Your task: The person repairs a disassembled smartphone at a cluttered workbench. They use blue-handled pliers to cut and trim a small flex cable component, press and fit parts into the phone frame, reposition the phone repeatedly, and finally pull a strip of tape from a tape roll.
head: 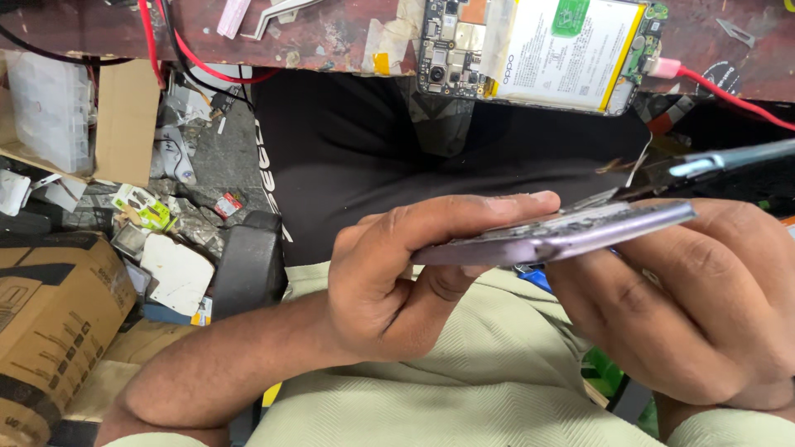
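Both gripping: left hand [377, 281] and right hand [712, 306] clamped on purple phone back cover [555, 236], frame centre; opened phone [538, 51] top.

Phone back cover [571, 236]: glossy lilac plastic, adhesive-rough inside
Workbench [331, 33]: worn, scuffed wood
Box [50, 323]: matt brown cardboard

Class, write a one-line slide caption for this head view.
Both hands, left hand and right hand, grip a purple phone back cover below an opened phone on the workbench.
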`<state>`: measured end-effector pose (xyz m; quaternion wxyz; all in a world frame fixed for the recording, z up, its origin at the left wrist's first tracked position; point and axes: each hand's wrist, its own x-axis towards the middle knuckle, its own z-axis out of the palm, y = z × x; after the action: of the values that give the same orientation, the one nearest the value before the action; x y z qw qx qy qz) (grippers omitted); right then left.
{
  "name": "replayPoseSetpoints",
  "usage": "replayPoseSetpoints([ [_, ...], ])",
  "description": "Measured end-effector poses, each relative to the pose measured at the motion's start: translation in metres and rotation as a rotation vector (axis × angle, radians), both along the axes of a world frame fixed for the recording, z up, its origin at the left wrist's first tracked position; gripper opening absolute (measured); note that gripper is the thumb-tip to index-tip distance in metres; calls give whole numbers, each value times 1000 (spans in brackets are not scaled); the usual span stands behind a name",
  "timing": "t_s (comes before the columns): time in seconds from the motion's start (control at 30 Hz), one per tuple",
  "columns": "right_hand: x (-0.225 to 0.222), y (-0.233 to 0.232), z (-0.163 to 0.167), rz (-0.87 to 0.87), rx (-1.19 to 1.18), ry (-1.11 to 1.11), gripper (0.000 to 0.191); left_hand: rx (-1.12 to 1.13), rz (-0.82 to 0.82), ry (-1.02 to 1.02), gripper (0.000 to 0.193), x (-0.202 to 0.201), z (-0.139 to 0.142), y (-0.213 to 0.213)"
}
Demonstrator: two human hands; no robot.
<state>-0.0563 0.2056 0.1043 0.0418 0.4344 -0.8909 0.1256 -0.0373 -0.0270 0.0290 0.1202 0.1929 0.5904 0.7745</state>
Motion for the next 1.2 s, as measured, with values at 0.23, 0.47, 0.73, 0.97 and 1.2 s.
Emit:
replayPoseSetpoints([
  [0.23,-12,8,6,212,133,84,22,11,15,-17,25,0,-1,5],
  [0.47,5,15,1,60,50,-112,24,-15,3,-12,31,-1,1,5],
  [0.73,26,13,-1,-414,-16,-408,35,-2,-20,3,40,0,-3,4],
  [0.97,36,11,2,-202,110,-243,18,-39,23,31,39,2,-6,5],
  [1.2,5,10,-19,207,61,181,22,-18,109,-39,37,9,-4,9],
])
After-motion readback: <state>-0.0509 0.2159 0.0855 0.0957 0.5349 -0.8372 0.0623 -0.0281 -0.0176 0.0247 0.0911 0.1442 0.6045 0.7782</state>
